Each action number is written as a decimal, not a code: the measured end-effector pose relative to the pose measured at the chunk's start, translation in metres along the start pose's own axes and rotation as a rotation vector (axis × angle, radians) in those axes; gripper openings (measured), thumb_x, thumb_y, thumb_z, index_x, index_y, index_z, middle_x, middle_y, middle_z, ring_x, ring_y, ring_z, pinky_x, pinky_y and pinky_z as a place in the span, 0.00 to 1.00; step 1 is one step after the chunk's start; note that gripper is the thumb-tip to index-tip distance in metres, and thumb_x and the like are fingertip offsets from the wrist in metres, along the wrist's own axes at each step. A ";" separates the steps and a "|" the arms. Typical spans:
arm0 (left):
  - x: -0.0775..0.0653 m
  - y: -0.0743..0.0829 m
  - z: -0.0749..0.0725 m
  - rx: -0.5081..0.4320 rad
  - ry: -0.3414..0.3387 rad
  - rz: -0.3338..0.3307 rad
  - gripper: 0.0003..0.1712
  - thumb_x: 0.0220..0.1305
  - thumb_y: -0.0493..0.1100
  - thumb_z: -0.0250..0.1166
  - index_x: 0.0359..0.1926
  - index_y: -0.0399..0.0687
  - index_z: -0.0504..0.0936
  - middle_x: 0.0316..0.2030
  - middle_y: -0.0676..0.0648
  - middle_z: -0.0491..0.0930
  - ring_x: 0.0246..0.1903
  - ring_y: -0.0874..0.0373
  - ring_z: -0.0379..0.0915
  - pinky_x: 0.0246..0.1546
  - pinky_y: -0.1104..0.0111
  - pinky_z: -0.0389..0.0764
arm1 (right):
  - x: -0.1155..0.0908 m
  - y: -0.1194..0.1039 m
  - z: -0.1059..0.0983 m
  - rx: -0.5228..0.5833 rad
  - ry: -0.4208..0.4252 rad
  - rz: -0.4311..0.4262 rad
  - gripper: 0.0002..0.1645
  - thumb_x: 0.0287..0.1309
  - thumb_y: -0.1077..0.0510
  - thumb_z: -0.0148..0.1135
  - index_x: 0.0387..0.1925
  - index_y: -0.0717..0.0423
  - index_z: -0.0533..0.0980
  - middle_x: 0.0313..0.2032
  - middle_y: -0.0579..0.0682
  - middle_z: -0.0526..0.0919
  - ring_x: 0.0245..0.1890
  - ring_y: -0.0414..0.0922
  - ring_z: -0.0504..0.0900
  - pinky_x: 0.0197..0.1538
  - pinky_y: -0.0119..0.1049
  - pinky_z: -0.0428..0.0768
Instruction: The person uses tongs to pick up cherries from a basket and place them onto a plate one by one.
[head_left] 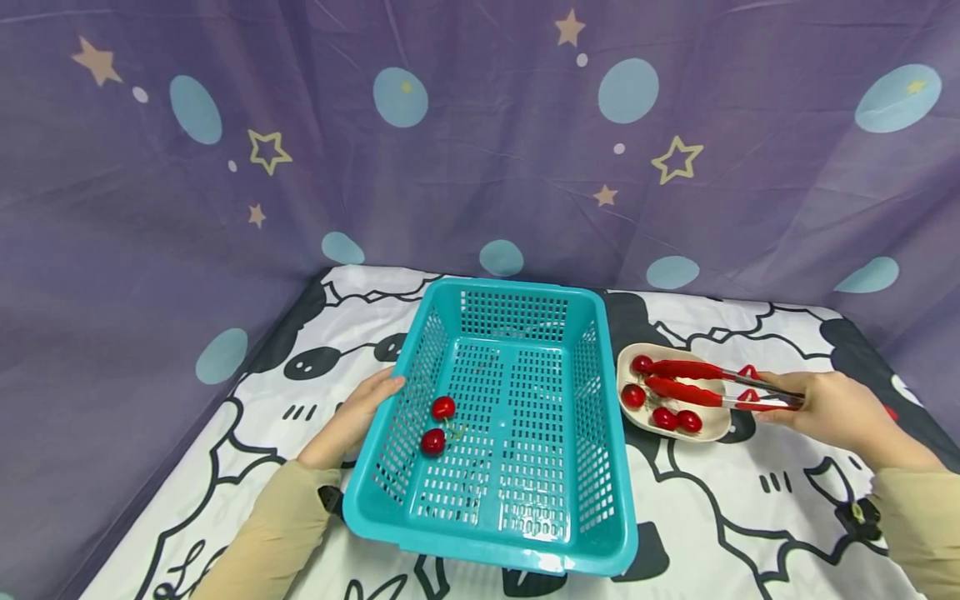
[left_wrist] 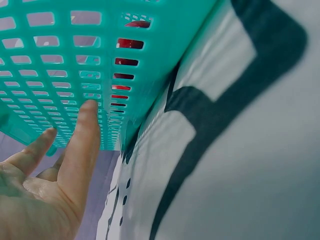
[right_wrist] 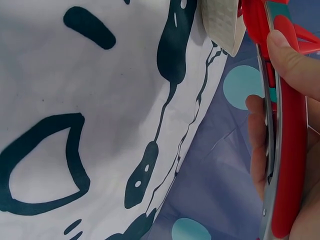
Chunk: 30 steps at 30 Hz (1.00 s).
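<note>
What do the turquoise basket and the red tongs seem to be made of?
The basket is probably glossy plastic: highlights on its rim, evenly perforated walls. The tongs look like satin metal, perhaps steel, where grey edges show; their smooth red grips and tips could be plastic or silicone.

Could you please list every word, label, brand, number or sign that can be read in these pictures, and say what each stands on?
"L…": apparently cursive lettering on the printed cloth, lower left in the head view; too cut off to read surely.
No readable text shows on the blue basket, the red tongs or the dish.
</note>
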<state>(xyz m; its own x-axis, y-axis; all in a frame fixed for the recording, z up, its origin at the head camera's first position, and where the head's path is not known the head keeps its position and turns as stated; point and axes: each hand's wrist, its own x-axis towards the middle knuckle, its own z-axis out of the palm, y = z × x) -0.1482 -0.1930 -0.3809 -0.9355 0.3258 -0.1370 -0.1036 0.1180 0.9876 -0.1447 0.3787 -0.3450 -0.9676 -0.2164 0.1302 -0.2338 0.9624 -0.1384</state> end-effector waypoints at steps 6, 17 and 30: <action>0.001 -0.001 0.000 -0.009 -0.008 0.001 0.36 0.70 0.54 0.45 0.71 0.42 0.48 0.64 0.29 0.60 0.57 0.38 0.68 0.51 0.52 0.78 | -0.003 -0.001 -0.001 -0.002 0.046 -0.002 0.39 0.32 0.46 0.77 0.50 0.59 0.78 0.18 0.50 0.78 0.17 0.37 0.60 0.18 0.29 0.54; 0.001 -0.001 0.000 -0.010 -0.001 -0.012 0.36 0.70 0.54 0.45 0.71 0.43 0.48 0.65 0.30 0.59 0.59 0.36 0.65 0.52 0.51 0.77 | -0.002 -0.002 -0.003 -0.033 0.105 -0.031 0.48 0.33 0.44 0.76 0.56 0.64 0.71 0.24 0.48 0.78 0.19 0.40 0.69 0.19 0.35 0.66; 0.000 0.000 0.000 -0.029 -0.036 0.027 0.36 0.71 0.52 0.43 0.71 0.38 0.46 0.63 0.25 0.59 0.57 0.36 0.67 0.51 0.51 0.78 | 0.007 -0.013 -0.008 -0.016 0.137 -0.036 0.55 0.32 0.43 0.77 0.61 0.65 0.66 0.33 0.59 0.81 0.22 0.45 0.76 0.20 0.42 0.71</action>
<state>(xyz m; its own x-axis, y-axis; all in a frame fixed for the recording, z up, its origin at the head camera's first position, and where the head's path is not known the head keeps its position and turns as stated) -0.1480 -0.1925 -0.3805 -0.9252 0.3623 -0.1129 -0.0892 0.0817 0.9927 -0.1480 0.3659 -0.3346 -0.9363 -0.2274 0.2674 -0.2656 0.9571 -0.1160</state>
